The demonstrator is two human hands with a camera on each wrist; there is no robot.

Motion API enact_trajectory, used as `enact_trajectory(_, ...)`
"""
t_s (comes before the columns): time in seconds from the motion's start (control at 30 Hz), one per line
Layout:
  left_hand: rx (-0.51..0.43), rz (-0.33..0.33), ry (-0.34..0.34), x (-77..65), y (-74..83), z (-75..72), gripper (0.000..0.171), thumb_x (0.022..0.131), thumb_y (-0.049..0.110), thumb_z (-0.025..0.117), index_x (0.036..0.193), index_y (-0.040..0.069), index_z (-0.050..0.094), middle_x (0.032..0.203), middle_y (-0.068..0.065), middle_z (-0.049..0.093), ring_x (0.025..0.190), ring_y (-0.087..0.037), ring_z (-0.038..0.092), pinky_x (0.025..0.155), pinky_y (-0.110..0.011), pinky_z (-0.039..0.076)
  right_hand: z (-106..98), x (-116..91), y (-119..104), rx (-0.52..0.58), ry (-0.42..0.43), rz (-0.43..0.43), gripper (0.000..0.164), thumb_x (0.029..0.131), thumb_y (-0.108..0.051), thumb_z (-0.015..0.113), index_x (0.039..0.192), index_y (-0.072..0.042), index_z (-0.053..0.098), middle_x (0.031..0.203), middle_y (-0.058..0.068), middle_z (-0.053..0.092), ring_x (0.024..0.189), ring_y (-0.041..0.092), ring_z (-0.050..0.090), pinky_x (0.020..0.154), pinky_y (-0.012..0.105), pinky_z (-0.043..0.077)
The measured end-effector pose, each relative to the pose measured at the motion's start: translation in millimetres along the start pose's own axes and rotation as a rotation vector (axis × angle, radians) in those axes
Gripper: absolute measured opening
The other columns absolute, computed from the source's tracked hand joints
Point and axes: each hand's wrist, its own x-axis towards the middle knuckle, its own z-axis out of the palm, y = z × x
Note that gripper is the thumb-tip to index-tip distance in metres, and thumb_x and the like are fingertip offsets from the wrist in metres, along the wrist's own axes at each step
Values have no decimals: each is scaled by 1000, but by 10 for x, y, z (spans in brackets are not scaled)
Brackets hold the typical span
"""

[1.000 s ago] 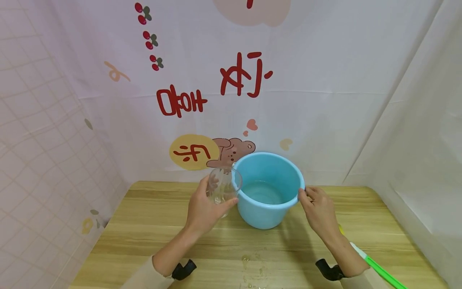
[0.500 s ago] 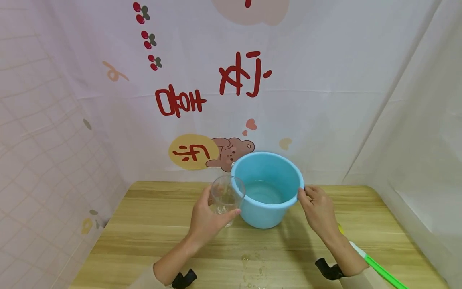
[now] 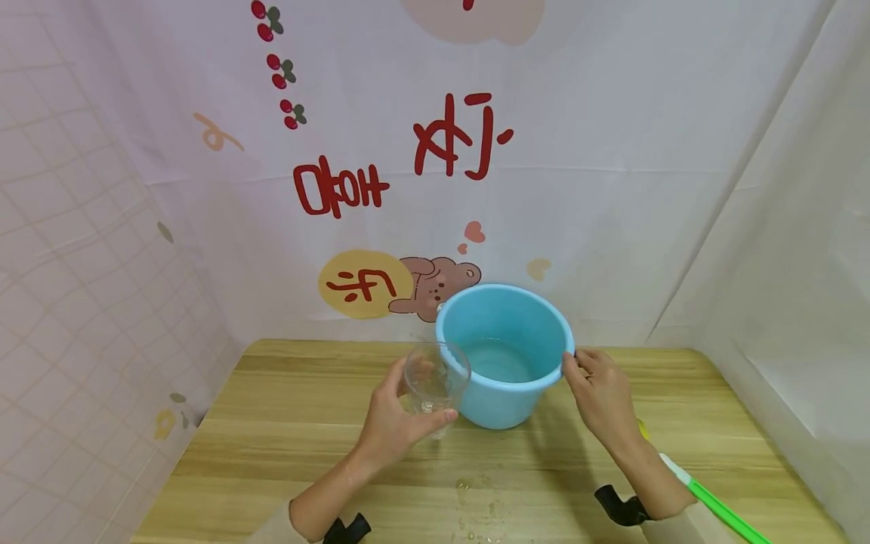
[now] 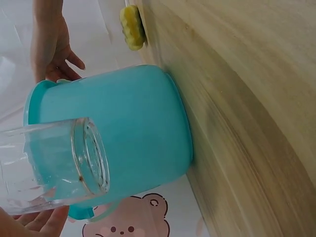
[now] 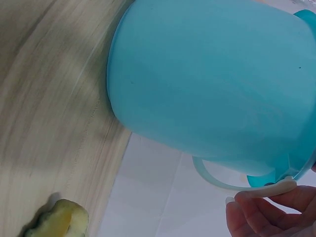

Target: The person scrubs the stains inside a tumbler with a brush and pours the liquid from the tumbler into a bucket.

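A light blue bucket [image 3: 496,404] stands on the wooden table with some water in the bottom. My left hand [image 3: 387,419] grips a clear glass [image 3: 436,381] just in front of the bucket's left side. In the left wrist view the thick base of the glass [image 4: 91,158] shows, held above the table. Whether any liquid is in it I cannot tell. My right hand [image 3: 601,397] holds the bucket's right rim. Seen from the right wrist, its fingers [image 5: 256,215] are curled at the end of the bucket's pale handle [image 5: 217,181].
To the right lies a brush with a green and white handle [image 3: 723,506]. Its yellow sponge head [image 5: 64,219] shows in the right wrist view. Water drops [image 3: 476,514] wet the table's front middle. A printed cloth [image 3: 612,227] hangs behind the table.
My left hand has lowered the glass and brought it slightly right, nearer to me. The right hand stays on the bucket, which has not moved.
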Motion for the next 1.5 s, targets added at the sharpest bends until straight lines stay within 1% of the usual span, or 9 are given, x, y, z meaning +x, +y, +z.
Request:
enact_trajectory(0.17,-47,10,-71,-14,-48,-13,77,77,19,93,142,9,54,132,-14,65,123,-33,60,102,-59,47,0,-1,-5,2,0,1,45,111,-30,49,124,6,73,124,28,67,112,47,64,82,62,58)
enact_trajectory(0.37,-86,-15,-155,-35,-47,-12,77,77,17,93,141,5,53,133,-12,64,125,-33,59,104,-58,47,-3,2,-8,3,-7,5,46,111,-31,49,125,7,72,125,28,66,113,47,64,82,62,58)
enact_trajectory(0.47,-96,-18,-195,-47,-37,4,78,76,16,93,142,7,53,134,-11,64,126,-32,58,104,-56,47,-3,2,-8,3,-8,8,46,111,-31,49,125,6,72,125,28,66,114,47,63,83,62,57)
enact_trajectory(0.7,-95,-10,-273,-91,-78,88,80,75,16,95,143,10,52,135,-7,64,126,-31,58,102,-45,50,-1,4,-12,-3,-7,-2,45,111,-30,49,124,5,73,124,27,67,116,46,62,84,62,57)
enact_trajectory(0.93,-103,-67,-361,-166,-112,206,81,74,20,96,140,10,50,135,-4,61,127,-26,56,104,-44,49,-4,7,-8,3,-9,13,46,111,-31,48,124,6,73,124,27,66,116,47,62,85,63,56)
enact_trajectory(1.0,-105,-69,-374,-183,-118,232,80,74,20,96,139,9,50,134,-4,61,127,-25,55,105,-43,47,-3,5,-8,2,-8,11,46,111,-31,49,124,6,73,124,27,66,117,47,62,85,63,56)
enact_trajectory(1.2,-126,-32,-408,-217,-150,302,79,73,16,95,136,5,49,132,-9,60,128,-28,57,113,-43,42,-2,-1,-12,-5,-5,3,45,111,-30,49,122,5,74,124,26,67,117,47,61,85,63,56)
enact_trajectory(1.37,-97,-72,-433,-246,-158,342,76,72,19,96,133,9,53,130,-6,60,127,-22,56,114,-42,39,-2,-4,-4,-2,-4,0,45,111,-30,49,123,5,74,124,26,67,117,46,62,86,63,55)
enact_trajectory(1.5,-86,-85,-456,-268,-186,366,74,73,20,96,132,10,53,130,-8,60,127,-23,56,112,-41,41,1,-1,11,6,-1,-6,44,111,-30,49,123,5,74,124,26,67,116,46,62,85,63,56)
